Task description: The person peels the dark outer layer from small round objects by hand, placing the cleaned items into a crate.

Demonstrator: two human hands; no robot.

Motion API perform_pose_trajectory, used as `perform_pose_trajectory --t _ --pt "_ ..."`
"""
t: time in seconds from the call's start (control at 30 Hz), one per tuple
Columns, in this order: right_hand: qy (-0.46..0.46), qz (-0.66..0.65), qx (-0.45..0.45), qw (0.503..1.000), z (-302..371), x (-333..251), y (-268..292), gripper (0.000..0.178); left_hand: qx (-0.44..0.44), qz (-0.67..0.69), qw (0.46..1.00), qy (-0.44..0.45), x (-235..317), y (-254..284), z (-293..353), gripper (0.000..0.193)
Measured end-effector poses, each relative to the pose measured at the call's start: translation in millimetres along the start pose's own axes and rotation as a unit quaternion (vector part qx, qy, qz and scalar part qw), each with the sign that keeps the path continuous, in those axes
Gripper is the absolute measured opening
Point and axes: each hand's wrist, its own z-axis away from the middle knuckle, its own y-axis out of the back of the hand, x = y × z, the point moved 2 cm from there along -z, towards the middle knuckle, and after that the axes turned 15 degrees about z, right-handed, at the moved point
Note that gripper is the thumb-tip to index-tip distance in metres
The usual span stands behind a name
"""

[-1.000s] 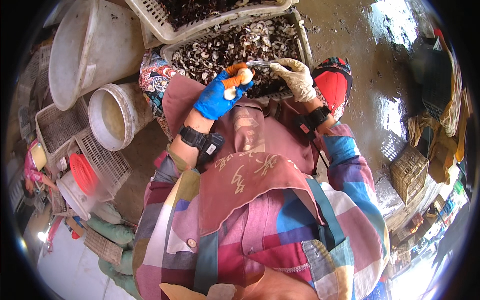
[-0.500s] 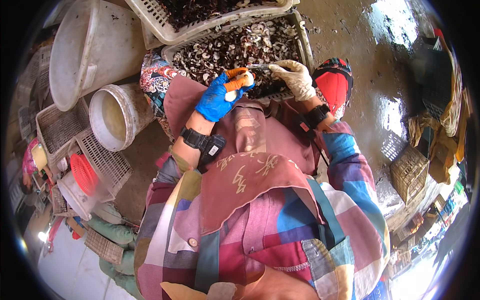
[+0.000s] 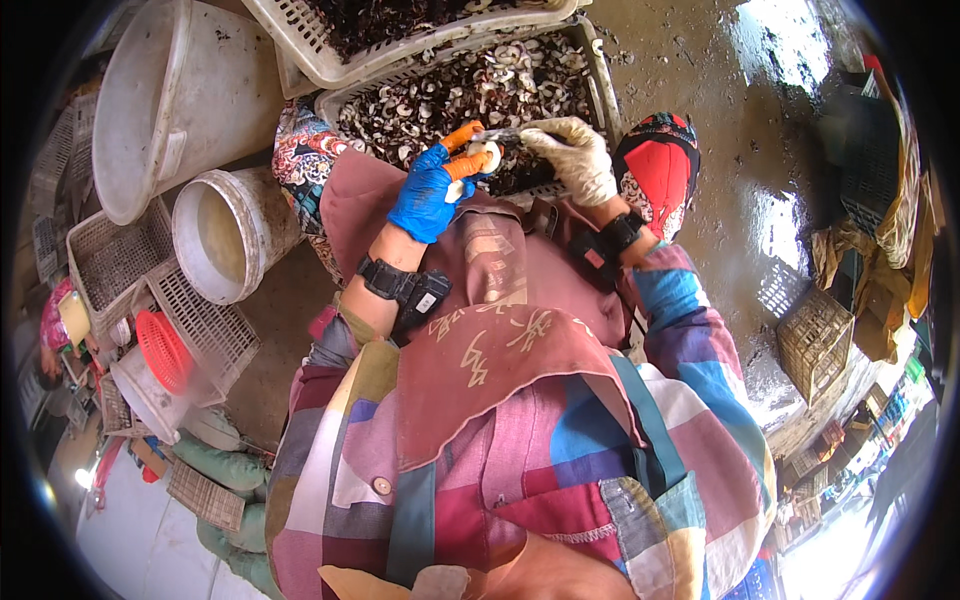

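My left hand (image 3: 425, 196), in a blue glove with orange covers on the fingers, is closed around a pale, rounded piece (image 3: 491, 156) of a kind I cannot make out. A white glove covers my right hand (image 3: 580, 162), which grips a small knife (image 3: 500, 134). Its thin blade reaches left to the orange fingertips, just above the pale piece. Beneath both hands stands a light plastic crate (image 3: 607, 85) filled with many white and dark scraps (image 3: 465, 95). Part of the held piece is hidden by the fingers.
Another crate (image 3: 340, 72) of dark scraps overlaps the far side. A large tub (image 3: 225, 90), a white bucket (image 3: 262, 225), slatted baskets (image 3: 215, 310) and a red colander (image 3: 165, 350) stand to my left. On the wet floor (image 3: 690, 60) at right sits a basket (image 3: 815, 335).
My right hand and the knife have shifted slightly left, bringing the blade over the orange fingertips. My left hand still holds the pale piece and has turned a little.
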Motion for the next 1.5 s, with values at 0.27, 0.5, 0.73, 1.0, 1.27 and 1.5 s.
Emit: perform_pose_trajectory --t 0.27,0.5,0.73,1.0,1.27,1.5 --pt "0.078 0.045 0.029 0.995 8 -20 2 0.016 0.044 -0.181 0.982 -0.024 3 -11 3 0.064" --pt "-0.071 -0.090 0.033 0.993 8 -15 4 0.018 0.031 -0.215 0.973 -0.079 6 -24 9 0.067" --pt "-0.105 0.081 -0.032 0.991 4 33 6 0.025 -0.043 -0.296 0.938 -0.176 4 -22 8 0.078" --pt "-0.146 -0.224 0.033 0.963 9 -1 -3 0.018 -0.020 -0.020 0.999 -0.040 9 -4 5 0.071" --pt "-0.084 0.140 -0.125 0.979 6 45 -9 0.032 -0.085 0.045 0.995 0.006 10 -1 13 0.067" --pt "-0.229 -0.005 -0.106 0.968 0 36 -11 0.029 -0.019 0.239 0.966 -0.091 53 55 3 0.036"
